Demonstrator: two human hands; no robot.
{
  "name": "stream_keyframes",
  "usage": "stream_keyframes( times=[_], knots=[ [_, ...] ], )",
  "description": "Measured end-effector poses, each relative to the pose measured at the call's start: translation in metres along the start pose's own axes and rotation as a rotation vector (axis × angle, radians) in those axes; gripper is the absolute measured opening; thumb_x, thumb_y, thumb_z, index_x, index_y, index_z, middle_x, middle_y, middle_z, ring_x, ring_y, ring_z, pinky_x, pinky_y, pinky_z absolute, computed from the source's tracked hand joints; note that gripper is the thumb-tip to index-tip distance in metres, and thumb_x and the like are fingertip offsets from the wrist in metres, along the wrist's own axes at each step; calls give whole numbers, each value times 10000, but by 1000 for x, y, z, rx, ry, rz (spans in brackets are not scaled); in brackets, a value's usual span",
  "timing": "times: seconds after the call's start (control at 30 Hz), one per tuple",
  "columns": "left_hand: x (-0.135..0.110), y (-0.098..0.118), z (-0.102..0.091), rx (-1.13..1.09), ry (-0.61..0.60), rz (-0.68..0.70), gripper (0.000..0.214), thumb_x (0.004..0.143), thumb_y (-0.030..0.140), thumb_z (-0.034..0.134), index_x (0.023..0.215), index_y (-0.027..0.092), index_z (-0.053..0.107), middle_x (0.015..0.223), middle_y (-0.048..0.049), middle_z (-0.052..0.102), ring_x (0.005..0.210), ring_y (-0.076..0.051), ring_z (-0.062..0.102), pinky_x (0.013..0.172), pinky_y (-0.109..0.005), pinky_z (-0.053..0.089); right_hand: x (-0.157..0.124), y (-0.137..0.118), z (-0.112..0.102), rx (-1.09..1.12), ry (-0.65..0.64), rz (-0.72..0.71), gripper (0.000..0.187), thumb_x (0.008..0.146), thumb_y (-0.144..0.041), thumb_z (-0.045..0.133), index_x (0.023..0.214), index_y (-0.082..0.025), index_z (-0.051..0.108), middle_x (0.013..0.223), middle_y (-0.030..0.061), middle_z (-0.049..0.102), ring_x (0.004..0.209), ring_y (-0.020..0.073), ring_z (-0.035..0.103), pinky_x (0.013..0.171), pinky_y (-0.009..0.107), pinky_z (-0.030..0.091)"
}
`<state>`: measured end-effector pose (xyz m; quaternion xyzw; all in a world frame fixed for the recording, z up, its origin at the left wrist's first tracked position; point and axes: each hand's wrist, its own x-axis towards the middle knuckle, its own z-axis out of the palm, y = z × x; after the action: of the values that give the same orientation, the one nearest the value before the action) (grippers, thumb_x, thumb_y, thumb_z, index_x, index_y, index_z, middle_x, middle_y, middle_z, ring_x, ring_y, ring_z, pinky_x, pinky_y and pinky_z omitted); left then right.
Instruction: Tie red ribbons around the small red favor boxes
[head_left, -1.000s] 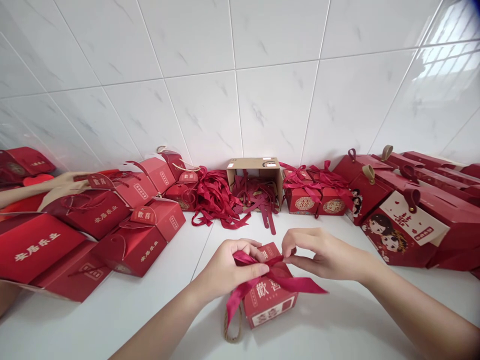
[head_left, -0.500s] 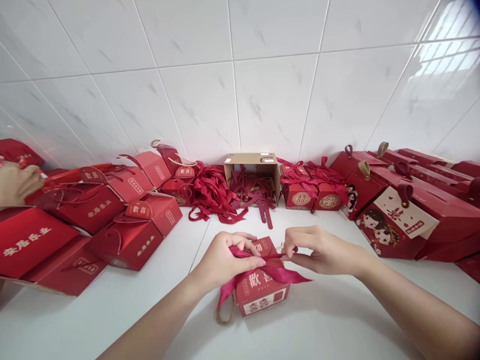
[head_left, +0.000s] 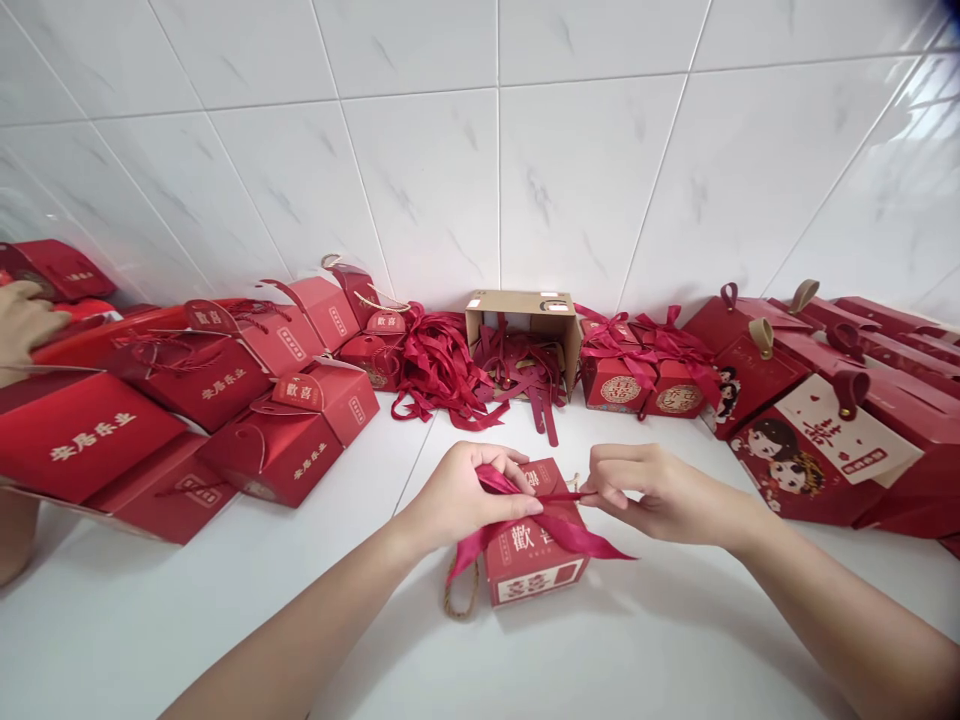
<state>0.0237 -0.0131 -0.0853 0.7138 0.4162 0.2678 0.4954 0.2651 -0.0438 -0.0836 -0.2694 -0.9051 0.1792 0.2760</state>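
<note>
A small red gift box with gold characters stands on the white counter in front of me, a rope handle hanging at its left side. A dark red ribbon lies across its top. My left hand is closed on the ribbon at the box's top left. My right hand pinches the same ribbon at the top right, and the strand runs taut between the two hands. Two ribbon tails hang down over the front.
Red gift boxes are piled at the left and larger ones at the right. A cardboard box of ribbons stands against the tiled wall, with loose ribbons beside it. Another person's hand shows at the far left.
My hands have drawn the ribbon tighter over the box top, the strand between them now thin and straight. The view has shifted slightly. The other person's hand has pulled back leftwards.
</note>
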Motion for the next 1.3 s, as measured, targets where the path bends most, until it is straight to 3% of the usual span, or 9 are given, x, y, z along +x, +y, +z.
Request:
stream_keyframes(
  times=[0.17,0.27,0.43,0.53,0.63,0.87,1.03,1.17,1.3],
  knots=[
    [4,-4,-4,-175,-54,64,276,696,324,754,653,158,537,981,-64,675,946,-206,616,830,-320,462,2,-6,-4,21,17,92,79,902,-133,503,860,-200,505,773,13,562,667,124,504,604,237,410],
    [7,-6,-9,-268,-75,41,367,764,414,682,602,154,481,1017,-71,654,922,-195,597,781,-294,445,6,-12,-7,19,79,134,73,887,-141,513,907,-195,557,849,45,587,738,152,545,668,273,464],
    [13,-15,-17,-445,-205,85,330,801,480,623,765,154,598,1040,-89,636,1003,-229,583,871,-321,432,21,-26,5,-9,224,208,126,892,-264,589,831,-201,679,974,75,576,839,179,588,747,304,502],
    [18,-29,-18,-638,-172,81,350,807,494,611,965,181,612,1056,-83,629,1018,-237,591,877,-337,448,29,-36,19,-66,136,284,111,845,-269,655,923,-236,726,1063,78,578,890,196,599,781,314,517],
    [24,-49,-16,-774,-75,7,340,797,486,624,943,179,615,993,-65,639,934,-211,613,833,-310,460,34,-41,31,-170,59,337,127,825,-219,668,923,-233,746,998,79,626,919,228,594,804,344,513],
    [34,-81,-18,-860,-81,-84,160,801,292,659,866,153,613,859,-44,639,793,-143,603,770,-263,460,33,-28,27,-14,191,416,101,812,-144,667,789,-210,741,948,50,667,864,184,627,776,298,529],
    [36,-86,-22,-890,-100,-109,131,791,237,635,880,145,606,866,-59,647,817,-164,620,826,-303,453,30,-4,-10,23,262,451,95,818,-226,664,790,-199,751,977,65,685,870,196,655,790,313,543],
    [36,-89,-23,-877,-81,-110,203,671,72,579,859,146,600,853,-42,638,822,-152,604,816,-287,441,27,17,-71,-184,477,538,176,765,-349,705,857,-213,768,992,69,703,935,258,653,851,384,532],
    [38,-92,-24,-861,-80,-134,303,576,30,527,848,146,592,843,-45,631,809,-163,594,797,-303,440,41,52,-139,-417,659,710,182,755,-361,689,824,-210,764,866,69,728,790,264,670,719,371,548]
  ],
)
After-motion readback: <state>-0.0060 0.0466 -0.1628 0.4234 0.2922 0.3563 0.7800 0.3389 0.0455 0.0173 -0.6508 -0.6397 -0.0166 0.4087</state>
